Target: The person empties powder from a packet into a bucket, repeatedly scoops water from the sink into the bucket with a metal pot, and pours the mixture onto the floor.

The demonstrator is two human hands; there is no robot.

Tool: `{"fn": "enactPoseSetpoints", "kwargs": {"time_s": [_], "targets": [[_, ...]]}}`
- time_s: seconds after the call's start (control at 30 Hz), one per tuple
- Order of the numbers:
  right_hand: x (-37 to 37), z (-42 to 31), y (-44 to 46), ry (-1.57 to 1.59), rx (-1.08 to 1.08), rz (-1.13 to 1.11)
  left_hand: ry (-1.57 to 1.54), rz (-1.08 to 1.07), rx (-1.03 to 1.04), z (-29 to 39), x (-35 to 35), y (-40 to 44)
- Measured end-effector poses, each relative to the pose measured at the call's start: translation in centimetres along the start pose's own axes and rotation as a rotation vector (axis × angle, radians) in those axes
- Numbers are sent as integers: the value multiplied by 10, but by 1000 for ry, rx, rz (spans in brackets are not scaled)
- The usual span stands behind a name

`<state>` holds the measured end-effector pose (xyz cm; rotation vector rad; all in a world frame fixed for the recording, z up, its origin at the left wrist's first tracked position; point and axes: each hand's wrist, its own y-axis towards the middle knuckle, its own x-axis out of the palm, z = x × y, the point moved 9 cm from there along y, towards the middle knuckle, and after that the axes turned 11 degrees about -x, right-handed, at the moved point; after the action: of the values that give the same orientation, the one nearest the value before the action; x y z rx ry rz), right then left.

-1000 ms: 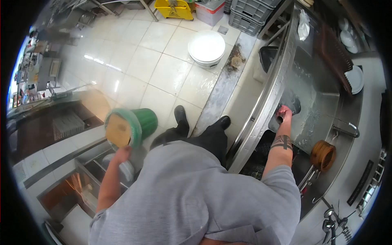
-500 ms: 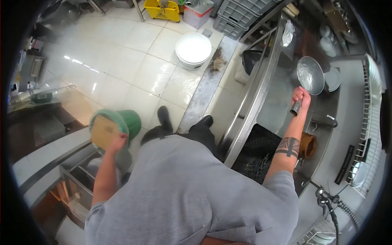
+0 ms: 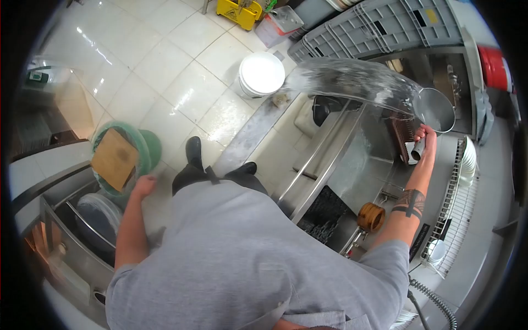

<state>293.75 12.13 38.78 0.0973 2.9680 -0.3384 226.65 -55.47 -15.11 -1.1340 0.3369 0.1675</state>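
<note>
My right hand [image 3: 425,135] is closed round the handle of a metal water dipper [image 3: 438,111], stretched out past the far end of the sink [image 3: 367,148]. A broad sheet of water [image 3: 352,78] flies from the dipper's mouth to the left, toward the floor beside a white bucket [image 3: 262,73]. Low at my left side, my left hand [image 3: 144,186] is loosely curled, with nothing visible in it. It is beside a green bin [image 3: 152,148], where a piece of brown cardboard [image 3: 115,160] lies across the opening.
Grey crates [image 3: 379,27] stand beyond the sink. A yellow mop bucket [image 3: 239,12] is at the far end of the wet tiled floor [image 3: 187,77]. A bamboo steamer [image 3: 371,216] sits by the sink's right edge, near a wire rack [image 3: 448,214] with plates.
My right hand has swung the dipper forward and to the right, and water now streams out of it. My left hand has moved back from the cardboard. The view has turned right.
</note>
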Motion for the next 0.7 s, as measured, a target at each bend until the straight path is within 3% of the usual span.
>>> {"fn": "enactPoseSetpoints", "kwargs": {"time_s": [0.03, 0.13, 0.27, 0.3, 0.37, 0.4, 0.47, 0.57, 0.6, 0.7], "targets": [[6, -6, 3, -8, -3, -6, -9, 9, -31, -12, -1, 4], [8, -49, 2, -416, -186, 191, -21, 27, -81, -23, -4, 3], [15, -86, 20, -698, -398, 187, 11, 28, -49, -40, -5, 16], [21, -88, 19, -692, -394, 183, 14, 34, -54, -36, -7, 13], [46, -125, -7, -1151, -592, 327, 22, 76, -33, -9, -13, -3], [42, -122, -2, -1140, -582, 329, 35, 84, -35, 15, -15, -16], [53, -142, -27, -1442, -1128, 609, -31, 44, -175, 44, -20, -40], [23, -100, -24, -1316, -969, 656, 50, 96, -51, 55, -23, -28], [6, -68, -21, -1303, -790, 668, 66, 117, -54, 63, -28, -33], [-68, 71, -9, -1300, -908, 519, 91, 163, -53, 91, -38, -53]]}}
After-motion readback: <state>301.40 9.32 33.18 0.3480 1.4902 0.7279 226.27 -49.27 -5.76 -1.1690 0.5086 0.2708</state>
